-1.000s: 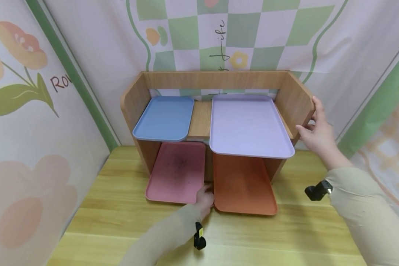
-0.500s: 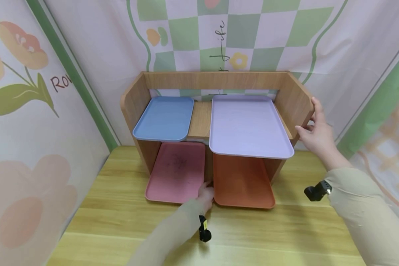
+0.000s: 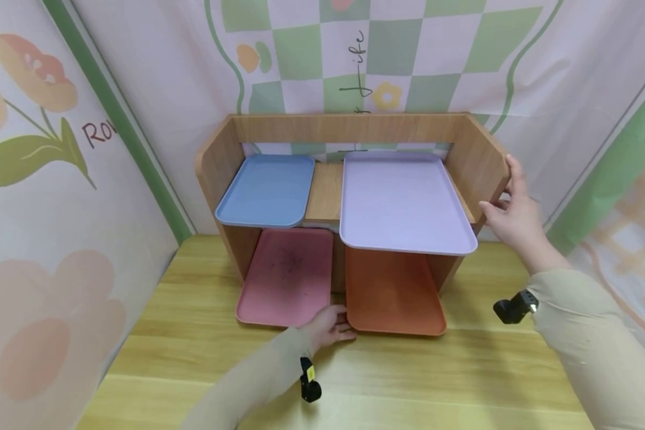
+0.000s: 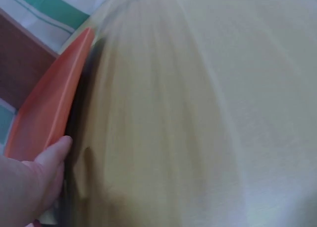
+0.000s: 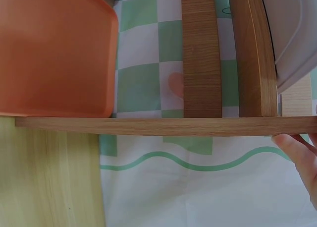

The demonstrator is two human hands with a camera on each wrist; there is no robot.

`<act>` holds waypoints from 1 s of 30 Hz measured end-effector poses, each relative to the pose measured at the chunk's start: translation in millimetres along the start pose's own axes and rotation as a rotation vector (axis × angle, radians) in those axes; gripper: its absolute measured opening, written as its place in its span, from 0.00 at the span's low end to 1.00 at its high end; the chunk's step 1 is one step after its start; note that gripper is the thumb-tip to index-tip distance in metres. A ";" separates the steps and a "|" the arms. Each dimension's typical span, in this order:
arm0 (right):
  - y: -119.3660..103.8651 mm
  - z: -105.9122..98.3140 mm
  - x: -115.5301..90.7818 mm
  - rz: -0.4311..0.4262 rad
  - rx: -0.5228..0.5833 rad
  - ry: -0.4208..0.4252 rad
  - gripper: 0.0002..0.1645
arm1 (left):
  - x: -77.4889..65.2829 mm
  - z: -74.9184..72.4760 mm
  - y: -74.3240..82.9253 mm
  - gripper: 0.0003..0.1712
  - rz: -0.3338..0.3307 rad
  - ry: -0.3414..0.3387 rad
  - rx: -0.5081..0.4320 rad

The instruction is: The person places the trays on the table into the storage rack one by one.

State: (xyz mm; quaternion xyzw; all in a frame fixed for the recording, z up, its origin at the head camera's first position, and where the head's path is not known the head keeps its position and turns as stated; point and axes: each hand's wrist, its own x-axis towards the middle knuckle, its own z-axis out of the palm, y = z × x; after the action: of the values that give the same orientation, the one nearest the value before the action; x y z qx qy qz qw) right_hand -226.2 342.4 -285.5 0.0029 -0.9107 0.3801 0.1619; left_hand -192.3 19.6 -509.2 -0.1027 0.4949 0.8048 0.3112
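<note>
A two-tier wooden shelf stands on the table with a tray in each section. My left hand is at the front left corner of the orange tray, fingers spread and fairly straight. In the left wrist view its fingertip meets the orange tray's edge; whether it presses there I cannot tell. My right hand grips the shelf's right side panel, thumb at the front edge and fingers on the outer side. The right wrist view shows only part of that hand.
On the upper tier lie a blue tray and a larger lilac tray that overhangs the front. A pink tray juts from the lower left section. The wooden table reaches toward me; patterned curtains hang behind and beside.
The orange tray has slid back a little into the lower right section. My left hand first moved inward with it, then back toward me, its fingers now spread. The right hand stays on the panel.
</note>
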 end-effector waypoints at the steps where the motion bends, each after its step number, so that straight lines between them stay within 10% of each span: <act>1: 0.1 -0.1 0.0 -0.001 0.001 -0.001 0.57 | -0.1 -0.5 -1.7 0.29 -0.002 -0.007 -0.029; 13: -0.1 1.9 -2.1 -0.004 -0.010 0.001 0.57 | 10.8 -6.4 -13.8 0.40 0.050 -0.030 -0.227; 30: 1.8 3.1 -1.0 -0.002 0.010 -0.001 0.57 | -10.1 -21.1 3.9 0.40 -0.036 -0.149 -0.236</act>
State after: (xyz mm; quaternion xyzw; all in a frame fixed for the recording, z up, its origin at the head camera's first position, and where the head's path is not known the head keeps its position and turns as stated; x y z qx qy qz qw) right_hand -226.4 341.4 -289.1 0.0049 -0.9089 0.3843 0.1619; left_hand -189.8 -3.8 -511.9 -0.0872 0.3704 0.8570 0.3474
